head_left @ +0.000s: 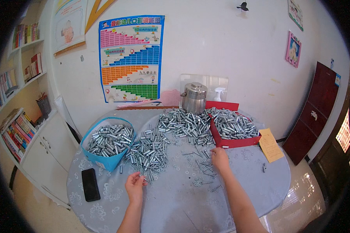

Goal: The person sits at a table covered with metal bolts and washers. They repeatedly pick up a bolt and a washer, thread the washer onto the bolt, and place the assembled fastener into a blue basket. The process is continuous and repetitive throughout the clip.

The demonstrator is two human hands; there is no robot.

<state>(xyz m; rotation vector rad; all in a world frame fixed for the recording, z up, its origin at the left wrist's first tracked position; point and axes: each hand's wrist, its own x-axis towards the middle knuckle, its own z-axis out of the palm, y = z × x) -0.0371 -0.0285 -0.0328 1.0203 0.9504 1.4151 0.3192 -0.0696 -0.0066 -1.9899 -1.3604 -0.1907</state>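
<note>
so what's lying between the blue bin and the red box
In the head view, a loose heap of silver metal sleeves covers the table between the blue bin and red box.

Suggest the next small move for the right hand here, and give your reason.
Probably close the right hand on one of the loose bolts beneath it: the left hand already pinches a small metal piece, and the right looks empty.

Bolt-strewn round table [175, 202], black phone [90, 184]

Part in left hand [135, 185] too small
</note>
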